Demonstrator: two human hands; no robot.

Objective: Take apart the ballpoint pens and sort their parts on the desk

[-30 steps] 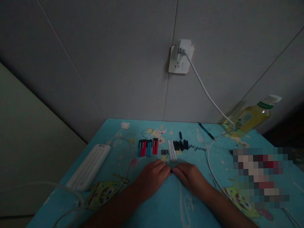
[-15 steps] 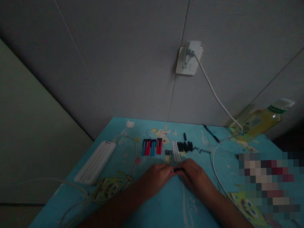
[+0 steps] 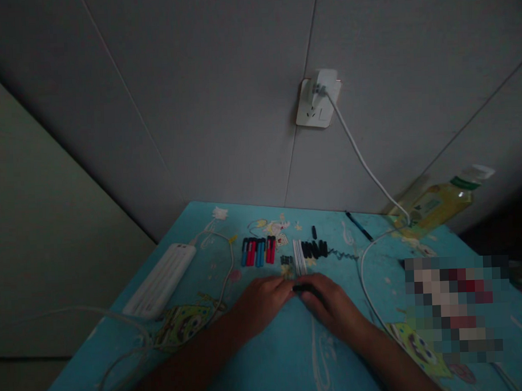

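My left hand [image 3: 264, 301] and my right hand [image 3: 331, 304] meet near the middle of the table. Between them is a short, dark pen part [image 3: 306, 288], its left end pale and pinched by my left fingertips. My right fingers curl around its other end, hiding part of it. Just beyond my hands lie several thin white pen refills [image 3: 299, 257] side by side. Left of these is a cluster of small dark springs or bits [image 3: 286, 260], too small to name surely. Several black pen parts [image 3: 315, 249] lie in a row to the right.
Red and blue capped pen barrels [image 3: 258, 251] lie in a row. A lone black cap [image 3: 314, 232] and a dark pen [image 3: 358, 225] sit farther back. A white power strip [image 3: 161, 281] is at left. White cable [image 3: 364, 272] and a yellow-liquid bottle [image 3: 441, 206] are at right.
The view has shifted slightly, moving the scene a little left. My hands stay together, and more of the dark pen part shows along my right fingers.
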